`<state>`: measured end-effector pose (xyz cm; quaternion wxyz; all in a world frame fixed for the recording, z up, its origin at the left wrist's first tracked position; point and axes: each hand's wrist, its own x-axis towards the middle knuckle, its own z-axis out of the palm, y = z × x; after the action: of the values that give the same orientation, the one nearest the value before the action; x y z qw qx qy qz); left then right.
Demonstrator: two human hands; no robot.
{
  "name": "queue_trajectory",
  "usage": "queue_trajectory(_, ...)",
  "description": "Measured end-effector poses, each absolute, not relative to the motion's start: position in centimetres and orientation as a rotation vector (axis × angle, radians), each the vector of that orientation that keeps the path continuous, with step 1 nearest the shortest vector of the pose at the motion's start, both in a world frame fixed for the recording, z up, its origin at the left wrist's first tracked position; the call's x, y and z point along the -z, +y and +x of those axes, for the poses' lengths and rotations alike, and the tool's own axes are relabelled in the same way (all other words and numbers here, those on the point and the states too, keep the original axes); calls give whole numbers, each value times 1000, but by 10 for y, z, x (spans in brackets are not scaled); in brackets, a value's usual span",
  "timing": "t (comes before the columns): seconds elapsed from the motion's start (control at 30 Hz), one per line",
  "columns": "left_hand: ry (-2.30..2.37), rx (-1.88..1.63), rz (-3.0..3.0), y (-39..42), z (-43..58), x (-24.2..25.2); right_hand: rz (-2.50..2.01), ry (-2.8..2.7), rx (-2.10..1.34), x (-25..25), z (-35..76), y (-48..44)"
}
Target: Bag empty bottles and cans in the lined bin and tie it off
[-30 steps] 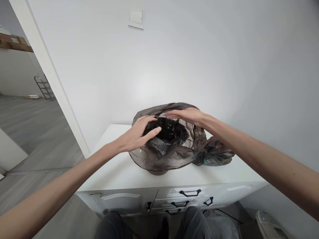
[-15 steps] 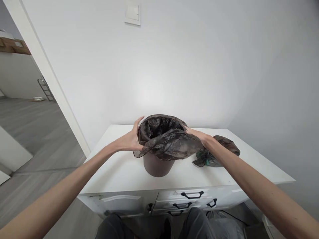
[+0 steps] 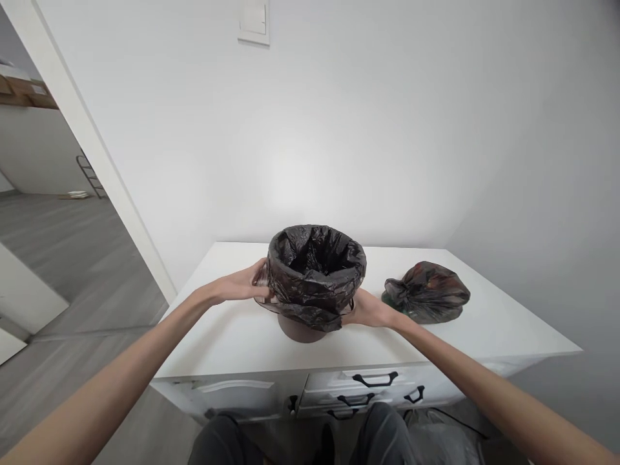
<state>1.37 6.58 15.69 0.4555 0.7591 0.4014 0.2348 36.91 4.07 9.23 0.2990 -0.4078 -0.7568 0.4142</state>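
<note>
A brown trash bin [image 3: 301, 332] stands upright on the white cabinet top. Its mouth is lined with a black trash bag [image 3: 314, 284], folded down over the rim and hanging around the outside. My left hand [image 3: 249, 282] grips the bag's overhanging edge at the bin's left side, its fingertips partly behind the thin plastic. On the right side, my right hand [image 3: 367, 308] is closed on the lower hem of the bag. The bin's inside looks dark, with creased plastic along its walls.
A knotted, filled black bag [image 3: 431, 294] lies on the cabinet top [image 3: 504, 329] to the right. Black-handled drawers [image 3: 358, 381] face me below. Behind the cabinet rises a wall with a light switch [image 3: 254, 22]; a doorway opens at left.
The loose front flap of the trash bag has been pulled down over the rim, so the mouth is now round and open. My right hand moved lower down the bin's side.
</note>
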Motion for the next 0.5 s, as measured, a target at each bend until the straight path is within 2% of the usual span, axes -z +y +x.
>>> queue_trajectory(0.23, 1166, -1015, 1446, 74, 33, -169, -1031, -1766, -1245, -131, 407, 18)
queue_trajectory(0.37, 1341, -1137, 1425, 84, 52, -152, -959, -1305, -1225, -105, 392, 44)
queue_trajectory(0.5, 1405, -1027, 1439, 84, 60, -121, -968, -1087, -1400, -75, 345, 61)
